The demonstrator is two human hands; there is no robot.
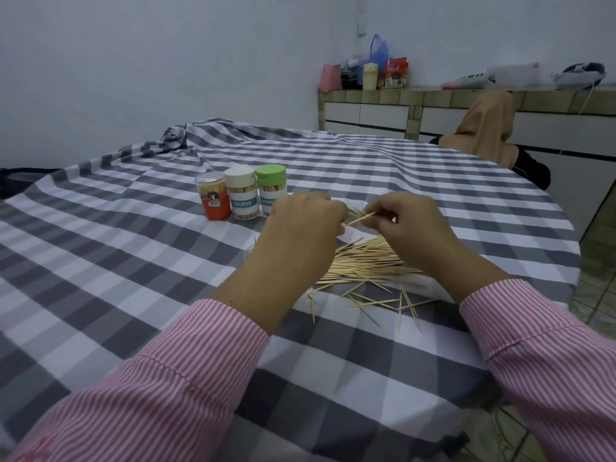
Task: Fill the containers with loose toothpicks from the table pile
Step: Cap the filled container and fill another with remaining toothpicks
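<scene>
Closest to the person, at about 5 o'clock from the middle of the table, a few loose toothpicks lie scattered on the checked cloth. Just past them is the big pile of toothpicks, lying mostly side by side, under the two hands.

The sticks look very light, thin and stiff, with sharp tips. They would roll and slip away easily, and one could snap if bent. It seems best to take them around the middle, many at once, all pointing the same way.

Above the pile, the left hand has its fingers curled around a small bunch of toothpicks. The right hand pinches one toothpick with its fingertips, and that stick points toward the left hand at 9 o'clock. How many sticks the left hand holds cannot be told.

Farther away, at 11 o'clock from the hands, three containers stand close together in a row: the red container, the white-lid container and the green-lid container. All three have lids on and show toothpicks inside.
</scene>
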